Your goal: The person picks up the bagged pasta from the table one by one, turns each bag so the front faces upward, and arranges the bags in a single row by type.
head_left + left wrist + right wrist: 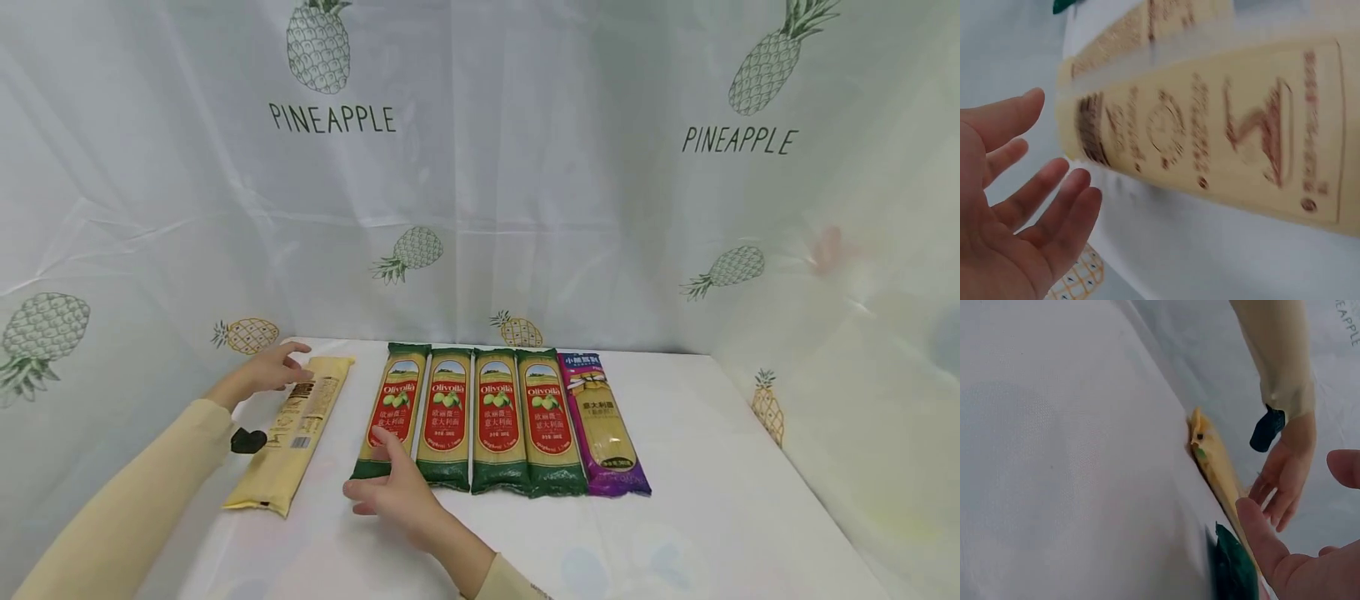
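A pale yellow noodle packet (302, 433), its printed back facing up, lies at the left of the table. My left hand (266, 372) hovers beside its far end, fingers loosely spread; the left wrist view shows a gap between the fingertips (1077, 181) and the packet. Several green-and-red Olivoilà spaghetti packets lie side by side in the middle, among them the leftmost one (400, 387). Over that one's near end is my right hand (405, 492), thumb and fingers apart and holding nothing. In the right wrist view, a green packet end (1235, 565) shows below the fingers.
A purple spaghetti packet (603, 421) lies slightly slanted at the right end of the row. White pineapple-print cloth (525, 192) hangs behind and at both sides of the white table (720, 500). A dark camera piece (247, 441) sits by the left wrist.
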Demonstrator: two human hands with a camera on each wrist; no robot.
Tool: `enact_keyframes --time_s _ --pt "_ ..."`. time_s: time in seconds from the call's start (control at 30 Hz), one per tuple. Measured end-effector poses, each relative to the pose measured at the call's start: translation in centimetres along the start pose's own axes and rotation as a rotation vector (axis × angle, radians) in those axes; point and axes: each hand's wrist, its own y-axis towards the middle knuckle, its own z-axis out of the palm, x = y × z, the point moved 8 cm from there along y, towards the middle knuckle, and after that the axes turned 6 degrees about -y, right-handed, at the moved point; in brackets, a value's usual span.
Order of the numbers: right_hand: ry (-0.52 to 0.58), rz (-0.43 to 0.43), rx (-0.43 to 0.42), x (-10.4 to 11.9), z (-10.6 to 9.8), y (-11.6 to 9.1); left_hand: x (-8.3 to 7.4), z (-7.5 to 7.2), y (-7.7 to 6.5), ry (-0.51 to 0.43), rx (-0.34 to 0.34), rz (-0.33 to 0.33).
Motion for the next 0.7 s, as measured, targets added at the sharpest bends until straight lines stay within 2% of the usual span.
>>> enact_keyframes --time_s 0.1,0.2,0.27,0.3,0.33,0.5,0.7 --pt "0.03 0.024 0.008 -0.5 0.8 0.4 1.4 0.6 -0.1 -0.052 0.08 -0.068" --pt "0.039 0.038 0.013 -0.9 1.4 0.8 3.9 1.3 1.1 -0.123 0.15 -0.126" --pt "0.044 0.046 0.017 -1.1 1.6 0.9 5.0 1.6 1.8 -0.158 0.168 -0.166" --pt "0.047 0.049 0.019 -1.2 1.7 1.0 5.1 1.7 2.0 -0.168 0.175 -0.164" --pt "0.047 0.052 0.02 -1.2 1.7 1.1 5.0 1.8 2.1 -0.177 0.179 -0.164" --pt "0.052 0.069 0.017 -1.5 1.7 1.3 2.6 2.1 1.1 -0.17 0.163 -0.14" --pt "0.089 0.077 0.025 -1.8 1.6 1.2 2.0 2.7 0.7 -0.258 0.182 -0.152"
